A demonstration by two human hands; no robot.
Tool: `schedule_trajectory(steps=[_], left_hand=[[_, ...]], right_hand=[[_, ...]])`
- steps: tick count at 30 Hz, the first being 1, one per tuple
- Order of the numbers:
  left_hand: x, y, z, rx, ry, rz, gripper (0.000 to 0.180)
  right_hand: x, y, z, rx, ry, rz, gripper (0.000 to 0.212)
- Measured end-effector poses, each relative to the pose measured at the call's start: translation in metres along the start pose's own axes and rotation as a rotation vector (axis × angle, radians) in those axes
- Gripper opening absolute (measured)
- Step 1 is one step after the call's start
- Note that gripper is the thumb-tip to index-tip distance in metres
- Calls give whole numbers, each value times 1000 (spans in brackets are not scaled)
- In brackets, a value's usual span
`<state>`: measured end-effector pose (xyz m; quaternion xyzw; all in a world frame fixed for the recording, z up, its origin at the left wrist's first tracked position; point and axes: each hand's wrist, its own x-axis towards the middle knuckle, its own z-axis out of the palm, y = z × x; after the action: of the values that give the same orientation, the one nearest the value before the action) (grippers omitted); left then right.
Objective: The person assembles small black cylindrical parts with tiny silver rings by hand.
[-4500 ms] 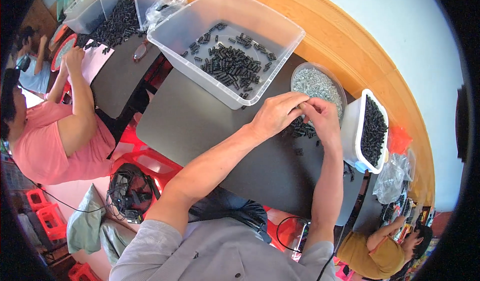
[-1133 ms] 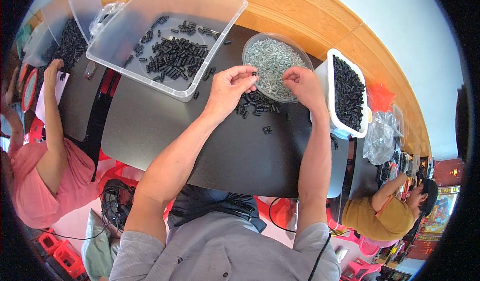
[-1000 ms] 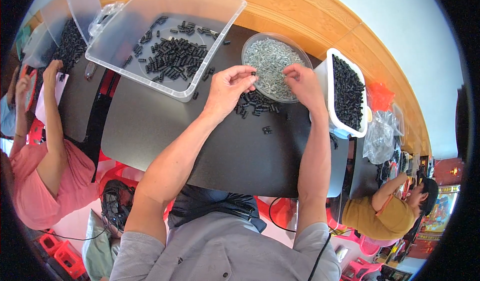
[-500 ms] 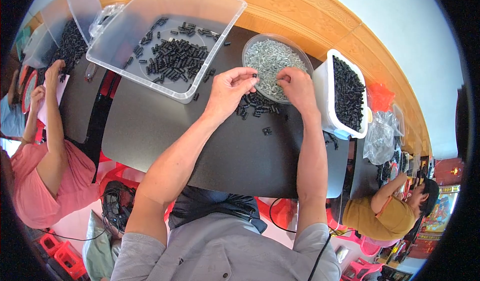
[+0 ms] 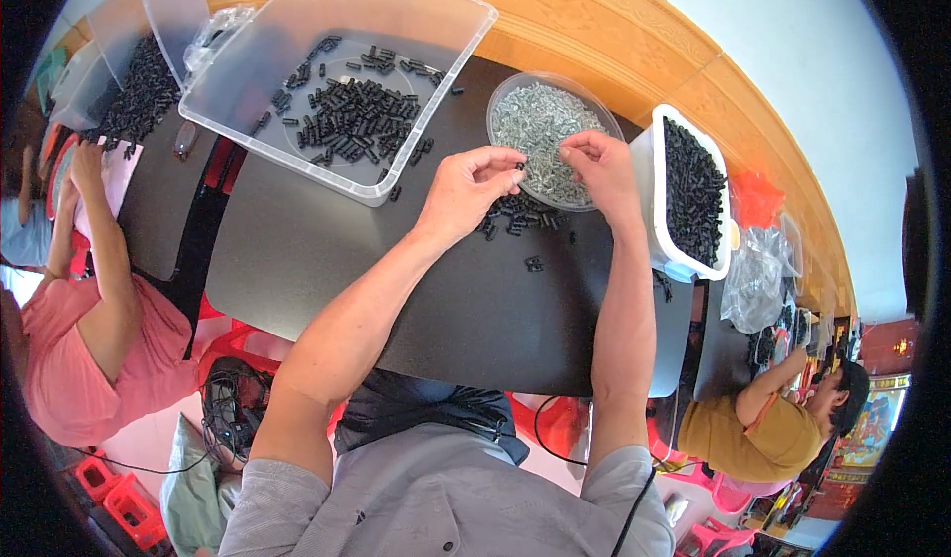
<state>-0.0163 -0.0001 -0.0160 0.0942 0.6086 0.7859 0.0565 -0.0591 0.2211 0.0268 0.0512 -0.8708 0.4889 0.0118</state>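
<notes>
My left hand (image 5: 468,192) pinches a small black plastic part (image 5: 519,166) between thumb and fingertips, just left of a round clear tub (image 5: 492,121). Small silver metal pieces (image 5: 540,126), perhaps screws, fill that tub. Over its right side is my right hand (image 5: 606,175), thumb and forefinger pressed together; whatever is between them is too small to make out. Below the tub, between my wrists, lies a small heap of black plastic parts (image 5: 520,218). A separate black piece (image 5: 534,264) rests nearer me on the dark table (image 5: 475,319).
At the left stands a large clear bin (image 5: 287,166) with many black parts. A white bucket (image 5: 660,210) full of black parts is at the right, beside crumpled clear plastic bags (image 5: 755,279). A person in pink (image 5: 99,359) works at left, another in mustard (image 5: 738,433) at right.
My right hand's fingers have lifted from down among the metal pieces and straightened. The left hand, still pinching the black part, has come slightly nearer me. The whole view has shifted a little.
</notes>
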Motion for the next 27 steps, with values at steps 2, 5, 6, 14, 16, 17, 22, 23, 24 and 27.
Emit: schedule_trajectory(steps=[2, 5, 6, 14, 16, 17, 22, 23, 24, 27], left_hand=[[-1, 0, 0, -14, -2, -14, 24], [0, -4, 2, -32, 11, 27, 26], [-1, -6, -1, 5, 20, 37, 27], [0, -1, 0, 38, -22, -8, 27], [0, 1, 0, 74, -28, -14, 24], [0, 1, 1, 73, -29, -14, 24], [-1, 0, 1, 6, -33, -26, 23], [-1, 0, 1, 5, -33, -27, 23], [-1, 0, 1, 9, -36, -19, 23], [-2, -2, 1, -1, -34, 1, 24]], right_hand=[[-1, -7, 0, 71, -29, 37, 6], [-7, -22, -1, 131, -61, -22, 9], [-11, -33, 3, 133, -96, -53, 10], [-23, -50, 12, 110, -202, -134, 12], [-24, -52, 13, 55, -178, -120, 11], [-24, -53, 14, 54, -177, -120, 11], [-25, -53, 17, 0, -156, -108, 10], [-26, -53, 17, -1, -157, -107, 10], [-26, -54, 17, -17, -160, -103, 10], [-29, -57, 17, -31, -181, -105, 10]])
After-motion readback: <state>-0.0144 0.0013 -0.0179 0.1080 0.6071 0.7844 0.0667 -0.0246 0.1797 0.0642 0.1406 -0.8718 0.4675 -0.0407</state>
